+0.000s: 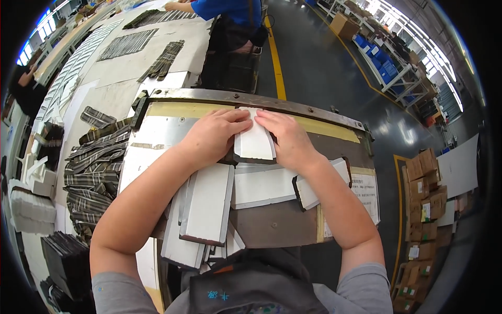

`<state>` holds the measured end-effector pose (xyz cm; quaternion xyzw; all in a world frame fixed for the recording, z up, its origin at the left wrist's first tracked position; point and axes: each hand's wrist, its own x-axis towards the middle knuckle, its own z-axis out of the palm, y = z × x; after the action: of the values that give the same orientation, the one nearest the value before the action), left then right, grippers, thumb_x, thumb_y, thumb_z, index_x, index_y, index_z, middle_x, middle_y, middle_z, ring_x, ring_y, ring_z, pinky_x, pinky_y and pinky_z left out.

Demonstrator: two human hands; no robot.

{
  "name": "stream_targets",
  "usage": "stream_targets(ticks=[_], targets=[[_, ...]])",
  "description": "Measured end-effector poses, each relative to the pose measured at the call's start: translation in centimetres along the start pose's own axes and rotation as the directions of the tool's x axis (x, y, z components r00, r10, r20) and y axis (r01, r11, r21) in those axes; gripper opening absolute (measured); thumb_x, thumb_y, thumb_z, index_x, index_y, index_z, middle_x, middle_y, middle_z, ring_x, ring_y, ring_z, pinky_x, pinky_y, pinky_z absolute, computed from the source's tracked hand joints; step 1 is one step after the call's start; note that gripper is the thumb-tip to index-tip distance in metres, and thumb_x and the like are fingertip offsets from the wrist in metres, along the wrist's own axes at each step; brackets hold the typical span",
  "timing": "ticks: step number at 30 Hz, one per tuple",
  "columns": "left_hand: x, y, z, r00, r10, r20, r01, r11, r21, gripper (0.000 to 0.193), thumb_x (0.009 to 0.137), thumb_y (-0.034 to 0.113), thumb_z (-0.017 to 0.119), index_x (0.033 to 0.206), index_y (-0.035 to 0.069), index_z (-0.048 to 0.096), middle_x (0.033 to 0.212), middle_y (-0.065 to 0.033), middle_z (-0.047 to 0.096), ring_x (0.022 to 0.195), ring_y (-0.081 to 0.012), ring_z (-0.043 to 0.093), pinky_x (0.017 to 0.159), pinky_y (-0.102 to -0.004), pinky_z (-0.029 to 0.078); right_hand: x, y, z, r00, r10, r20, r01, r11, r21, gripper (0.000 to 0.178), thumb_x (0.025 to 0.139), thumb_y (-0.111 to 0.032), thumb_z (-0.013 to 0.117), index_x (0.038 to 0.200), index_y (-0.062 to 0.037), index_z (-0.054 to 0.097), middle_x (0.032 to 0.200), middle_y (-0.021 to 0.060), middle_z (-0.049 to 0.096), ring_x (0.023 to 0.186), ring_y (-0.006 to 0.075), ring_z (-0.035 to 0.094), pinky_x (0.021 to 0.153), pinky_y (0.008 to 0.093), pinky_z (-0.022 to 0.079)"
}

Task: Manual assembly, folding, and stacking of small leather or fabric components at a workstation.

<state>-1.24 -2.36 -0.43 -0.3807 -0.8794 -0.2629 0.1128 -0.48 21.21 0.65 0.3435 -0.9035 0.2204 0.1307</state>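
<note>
Both of my hands are on a short white-faced panel with dark folded edges [254, 142], set against the metal bar at the far side of the worktable. My left hand [218, 129] grips its left edge, fingertips resting on the white face. From the other side, my right hand [285, 133] holds the right edge with the fingers bent over the top. Nearer to me lie similar panels: an overlapping pile [207, 204] below my left forearm, a long white one [264, 186] in the middle, and another dark-edged one [311, 191] partly under my right forearm.
A metal bar [209, 96] with bolts runs along the far edge of the worktable [272, 225]. Plaid fabric pieces [94, 178] are heaped on the table at left. Ahead, a person in blue [230, 10] works. Cardboard boxes [423, 209] are stacked at right, beyond a yellow floor line.
</note>
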Motion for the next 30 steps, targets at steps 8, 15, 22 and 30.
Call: stream_targets(ticks=[8,15,22,30], targets=[[0.1,0.4,-0.3,0.999,-0.045,0.023,0.043,0.996,0.077,0.054,0.08,-0.007,0.065,0.13,0.012,0.068,0.141,-0.0143,0.059,0.13,-0.0334,0.055,0.109,-0.0423,0.043,-0.4,-0.3,0.2,0.998,-0.001,0.057,0.008,0.991,-0.135,0.046,0.085,-0.004,0.067,0.131,-0.0012,0.063,0.138,0.0156,0.062,0.134,0.0281,0.055,0.116,0.0471,0.037],[0.1,0.5,-0.1,0.999,0.008,-0.042,0.001,0.98,0.2,0.054,0.078,0.002,0.073,0.129,0.018,0.07,0.13,-0.0109,0.062,0.121,-0.0292,0.057,0.106,-0.0407,0.042,-0.4,-0.4,0.6,0.998,-0.024,-0.059,0.018,0.995,-0.101,0.036,0.083,-0.006,0.067,0.119,-0.0024,0.07,0.128,0.013,0.068,0.123,0.0267,0.061,0.113,0.0466,0.04],[-0.1,1.0,-0.3,0.997,-0.074,-0.021,0.077,0.97,0.231,0.052,0.076,0.005,0.076,0.126,0.022,0.073,0.111,-0.0071,0.057,0.108,-0.028,0.054,0.1,-0.0394,0.042,-0.5,-0.7,0.4,0.999,-0.017,-0.037,0.014,0.995,-0.096,0.035,0.082,-0.005,0.068,0.117,-0.0042,0.072,0.125,0.0113,0.07,0.119,0.0266,0.063,0.112,0.0476,0.04],[-0.2,0.7,0.0,0.998,-0.005,-0.07,0.019,0.98,0.199,0.048,0.078,0.004,0.074,0.122,0.026,0.076,0.133,-0.0071,0.06,0.119,-0.0281,0.053,0.105,-0.0402,0.039,-0.5,-0.2,0.2,0.998,-0.037,-0.04,0.036,0.999,-0.032,0.033,0.083,-0.007,0.068,0.115,-0.0032,0.072,0.127,0.0132,0.068,0.122,0.028,0.061,0.112,0.0468,0.04]])
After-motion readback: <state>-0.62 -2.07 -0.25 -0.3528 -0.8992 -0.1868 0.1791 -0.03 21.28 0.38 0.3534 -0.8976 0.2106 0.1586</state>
